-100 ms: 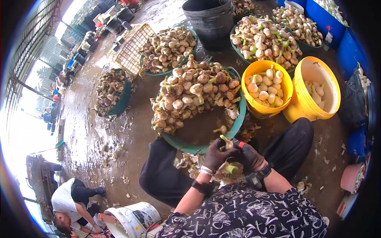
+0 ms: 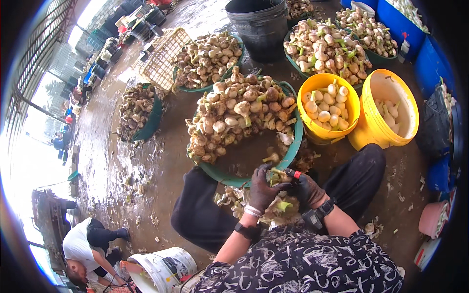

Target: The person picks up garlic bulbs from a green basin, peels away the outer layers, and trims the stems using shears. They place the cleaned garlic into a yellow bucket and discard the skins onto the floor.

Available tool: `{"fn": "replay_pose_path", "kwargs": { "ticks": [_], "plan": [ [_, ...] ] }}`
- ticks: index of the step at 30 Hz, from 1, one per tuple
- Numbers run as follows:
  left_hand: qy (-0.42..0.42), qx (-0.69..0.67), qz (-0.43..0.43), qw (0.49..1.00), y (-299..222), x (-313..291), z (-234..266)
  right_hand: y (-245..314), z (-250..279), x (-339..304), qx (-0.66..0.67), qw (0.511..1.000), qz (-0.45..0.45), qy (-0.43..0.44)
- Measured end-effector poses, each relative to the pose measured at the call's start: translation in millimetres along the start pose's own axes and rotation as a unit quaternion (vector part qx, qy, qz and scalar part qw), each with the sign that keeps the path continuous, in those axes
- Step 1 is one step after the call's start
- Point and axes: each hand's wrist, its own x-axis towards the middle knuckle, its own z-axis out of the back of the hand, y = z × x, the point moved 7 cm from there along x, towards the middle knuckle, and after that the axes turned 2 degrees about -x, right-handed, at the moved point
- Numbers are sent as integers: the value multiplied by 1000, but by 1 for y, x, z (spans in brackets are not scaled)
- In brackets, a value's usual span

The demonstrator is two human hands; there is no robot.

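Both my hands wear dark gloves and meet over my lap. My left hand [image 2: 264,189] grips a garlic bulb [image 2: 277,176] with a green stalk stub. My right hand [image 2: 306,188] holds a small tool with a red tip [image 2: 295,174] against that bulb. Right in front stands a green basin [image 2: 296,141] heaped with unpeeled garlic. Peelings and cut stalks [image 2: 281,207] lie between my knees.
Two yellow buckets, one [image 2: 312,95] with cleaned bulbs, one [image 2: 400,97] nearly empty, stand to the right. More green basins of garlic, a black bucket [image 2: 259,24], a woven basket [image 2: 163,53], blue tubs at right. A crouching person [image 2: 90,244] and a white pail [image 2: 163,268] at lower left. Wet floor.
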Motion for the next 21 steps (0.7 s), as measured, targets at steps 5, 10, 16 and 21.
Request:
{"fn": "replay_pose_path", "kwargs": {
  "ticks": [5,10,16,21],
  "plan": [
    [96,130,-176,971,-3,-12,-2,17,-13,-14,-176,984,-14,24],
    [67,87,-91,990,13,-28,-14,7,-4,-11,-164,983,-84,2],
    [145,-470,395,776,92,-53,-45,17,-14,-4,-230,972,-11,50],
    [172,-84,0,981,50,-38,-15,28,-21,-3,-246,960,121,55]
  ]
}}
